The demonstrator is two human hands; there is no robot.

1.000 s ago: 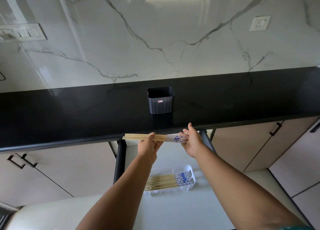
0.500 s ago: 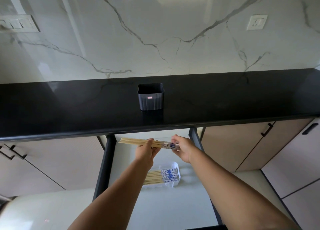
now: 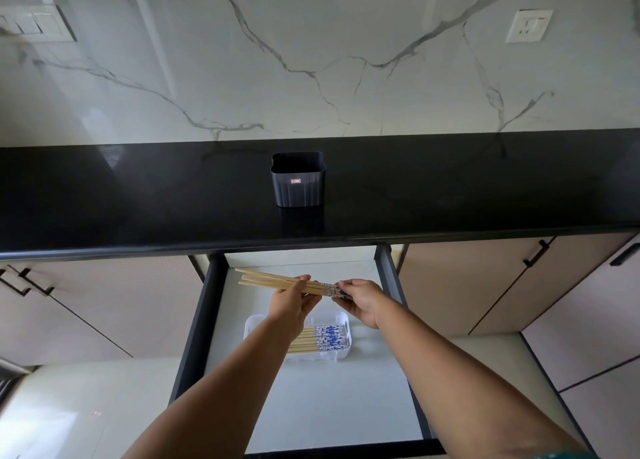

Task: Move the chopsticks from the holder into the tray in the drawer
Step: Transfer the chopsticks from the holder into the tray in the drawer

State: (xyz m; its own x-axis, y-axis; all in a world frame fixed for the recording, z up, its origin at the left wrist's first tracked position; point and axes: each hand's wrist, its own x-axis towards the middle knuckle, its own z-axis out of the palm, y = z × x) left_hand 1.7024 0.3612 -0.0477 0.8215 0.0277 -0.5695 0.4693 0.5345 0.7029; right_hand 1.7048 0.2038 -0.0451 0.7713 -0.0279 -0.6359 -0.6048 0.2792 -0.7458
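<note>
A bundle of wooden chopsticks (image 3: 266, 280) with blue-patterned ends is held level above the open drawer (image 3: 311, 396). My left hand (image 3: 292, 303) grips the bundle near its middle. My right hand (image 3: 360, 301) pinches the patterned ends. Below them a clear white tray (image 3: 341, 320) lies in the drawer, with several more chopsticks (image 3: 318, 337) in it; my left forearm covers its left part. The dark ribbed holder (image 3: 298, 180) stands on the black countertop (image 3: 138, 195), and no chopsticks stick out of it.
Dark drawer side rails (image 3: 197, 320) flank the drawer's pale floor. Beige cabinet fronts with black handles (image 3: 536, 252) sit on both sides. A marble backsplash carries a socket (image 3: 529, 26) and a switch plate (image 3: 33, 24).
Both hands have lowered the bundle from the countertop's front edge down over the drawer. The view has shifted, so more of the drawer shows.
</note>
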